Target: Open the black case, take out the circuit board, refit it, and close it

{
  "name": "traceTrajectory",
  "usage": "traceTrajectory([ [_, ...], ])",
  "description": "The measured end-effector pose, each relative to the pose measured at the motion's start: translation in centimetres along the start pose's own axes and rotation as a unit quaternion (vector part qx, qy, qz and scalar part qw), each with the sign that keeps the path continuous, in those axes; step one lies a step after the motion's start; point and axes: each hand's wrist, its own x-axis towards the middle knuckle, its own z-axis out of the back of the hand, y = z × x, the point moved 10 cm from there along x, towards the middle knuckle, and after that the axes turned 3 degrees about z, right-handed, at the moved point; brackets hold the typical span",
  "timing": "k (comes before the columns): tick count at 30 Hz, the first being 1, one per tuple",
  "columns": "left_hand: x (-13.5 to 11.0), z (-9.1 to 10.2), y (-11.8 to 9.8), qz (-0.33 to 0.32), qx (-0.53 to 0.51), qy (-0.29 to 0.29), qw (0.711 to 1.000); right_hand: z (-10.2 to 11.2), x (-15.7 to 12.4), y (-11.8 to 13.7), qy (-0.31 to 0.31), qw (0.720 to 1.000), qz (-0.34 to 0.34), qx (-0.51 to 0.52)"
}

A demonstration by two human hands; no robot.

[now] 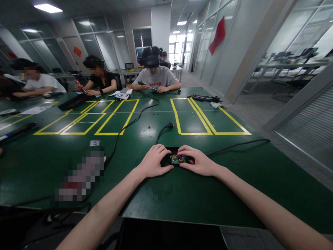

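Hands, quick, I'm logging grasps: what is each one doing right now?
Left hand: closed on the black case, left end.
Right hand: closed on its right end.

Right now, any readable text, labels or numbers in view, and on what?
"wassap": red print on the grey T-shirt across the table.
White tag on the table: too small to read.
Red sign and red banner on the walls: unreadable.
Board in the case that the left hand and right hand hold: nothing legible.

my left hand (154, 161): palm down, fingers curled | my right hand (199, 161): mirrored, curled | both forearms (111, 199): stretched forward, converging
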Motion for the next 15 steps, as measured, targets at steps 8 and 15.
traceTrajectory([
  [8,0.1,-0.3,0.1,0.013,0.024,0.007,1.000,0.0,-0.1,-1.0,-0.031,0.999,0.010,-0.029],
  [15,0.2,-0.3,-0.2,0.021,0.030,-0.001,0.999,0.3,-0.5,-0.8,-0.029,0.998,0.037,-0.037],
])
